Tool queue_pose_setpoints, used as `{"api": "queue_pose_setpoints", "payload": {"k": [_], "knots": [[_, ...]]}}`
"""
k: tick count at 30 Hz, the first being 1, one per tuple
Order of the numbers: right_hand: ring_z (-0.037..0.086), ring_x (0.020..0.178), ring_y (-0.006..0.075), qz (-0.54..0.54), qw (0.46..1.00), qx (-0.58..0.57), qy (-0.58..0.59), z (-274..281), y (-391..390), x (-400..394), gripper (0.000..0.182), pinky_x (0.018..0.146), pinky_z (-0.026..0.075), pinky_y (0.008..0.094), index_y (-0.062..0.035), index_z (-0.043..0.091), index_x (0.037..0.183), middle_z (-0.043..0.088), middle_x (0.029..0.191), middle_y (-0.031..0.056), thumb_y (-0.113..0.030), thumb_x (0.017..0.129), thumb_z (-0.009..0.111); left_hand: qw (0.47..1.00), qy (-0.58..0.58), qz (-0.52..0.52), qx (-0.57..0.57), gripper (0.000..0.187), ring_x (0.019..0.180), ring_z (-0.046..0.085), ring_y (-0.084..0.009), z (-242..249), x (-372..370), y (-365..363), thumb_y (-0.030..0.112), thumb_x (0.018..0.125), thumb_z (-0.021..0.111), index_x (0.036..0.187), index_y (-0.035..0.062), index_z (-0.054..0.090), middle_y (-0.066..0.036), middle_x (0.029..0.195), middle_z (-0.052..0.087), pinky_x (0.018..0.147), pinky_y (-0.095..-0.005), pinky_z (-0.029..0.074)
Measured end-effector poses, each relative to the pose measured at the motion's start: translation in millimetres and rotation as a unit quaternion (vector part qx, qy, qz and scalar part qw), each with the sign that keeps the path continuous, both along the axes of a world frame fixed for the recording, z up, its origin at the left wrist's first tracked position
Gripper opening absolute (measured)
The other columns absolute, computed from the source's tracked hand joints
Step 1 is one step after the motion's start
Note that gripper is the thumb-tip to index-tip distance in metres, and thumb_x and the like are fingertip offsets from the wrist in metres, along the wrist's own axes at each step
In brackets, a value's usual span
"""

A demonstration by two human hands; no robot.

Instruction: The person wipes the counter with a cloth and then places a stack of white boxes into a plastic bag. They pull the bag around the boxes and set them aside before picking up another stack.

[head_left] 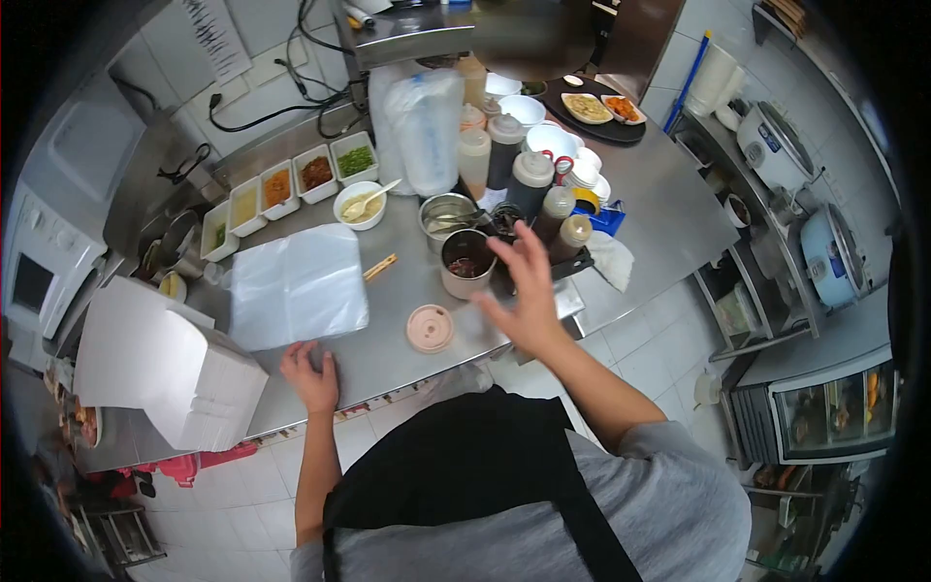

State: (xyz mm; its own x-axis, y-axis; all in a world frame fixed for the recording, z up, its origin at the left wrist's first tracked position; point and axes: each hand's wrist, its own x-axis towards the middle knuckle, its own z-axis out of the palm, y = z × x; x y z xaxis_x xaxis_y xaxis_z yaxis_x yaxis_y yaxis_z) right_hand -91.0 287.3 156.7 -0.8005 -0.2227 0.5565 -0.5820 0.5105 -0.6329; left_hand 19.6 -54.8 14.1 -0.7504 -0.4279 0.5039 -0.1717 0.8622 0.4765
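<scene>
My right hand [524,291] is raised just right of a metal cup [467,276] with dark contents, its fingers spread and nothing held. At the counter's front edge rests my left hand [310,378], fingers apart and empty, just below a stack of clear plastic sheets [301,286]. A round pinkish lid [430,329] lies flat between the two hands. Behind the cup stands a metal pot [447,216] with a utensil in it. A small wooden stick [380,268] lies beside the sheets.
White trays of toppings [315,174] and a white bowl with a spoon [360,206] line the back. Squeeze bottles [531,179] crowd the right rear, near a black tray [593,112]. White boxes [208,378] stand at left; rice cookers [773,145] sit on right shelves.
</scene>
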Motion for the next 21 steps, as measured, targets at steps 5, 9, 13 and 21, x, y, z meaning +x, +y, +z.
{"api": "queue_pose_setpoints", "payload": {"k": [5,9,13,21], "knots": [[0.052,0.105,0.0297,-0.158,0.982,-0.083,0.068,-6,129,-88,0.035,0.085,0.045,0.0357,-0.0037,0.053,0.114,0.052,0.113,0.0172,-0.009,0.080,0.060,0.999,-0.004,0.046,-0.018,0.029,0.109,0.042,-0.0348,-1,0,2,0.014,0.074,0.067,0.100,0.0061,0.058,-0.017,0.113,0.048,0.095,-0.0455,0.032],[0.054,0.103,0.0237,-0.198,0.956,-0.140,-0.167,-92,248,-208,0.037,0.084,0.046,0.0362,-0.0061,0.052,0.119,0.055,0.115,0.0117,-0.031,0.091,0.049,0.996,0.009,0.077,-0.038,0.027,0.108,0.042,-0.0348,-1,0,6,0.013,0.075,0.066,0.100,0.0053,0.059,-0.018,0.112,0.048,0.095,-0.0457,0.033],[0.055,0.098,0.0218,-0.127,0.910,-0.167,-0.358,-104,271,-231,0.048,0.083,0.047,0.0383,-0.0096,0.054,0.119,0.054,0.117,0.0084,-0.047,0.092,0.041,0.990,0.001,0.124,-0.060,0.028,0.107,0.043,-0.0344,-6,-2,9,0.014,0.076,0.067,0.101,0.0052,0.060,-0.017,0.109,0.049,0.093,-0.0451,0.034],[0.056,0.080,0.0169,-0.018,0.896,-0.041,-0.442,-81,281,-203,0.042,0.067,0.051,0.0334,-0.0083,0.057,0.109,0.059,0.098,0.0052,-0.044,0.093,0.042,0.973,-0.006,0.208,-0.098,0.031,0.105,0.044,-0.0338,-15,1,20,0.020,0.078,0.066,0.104,0.0061,0.060,-0.015,0.110,0.049,0.093,-0.0442,0.034]]}}
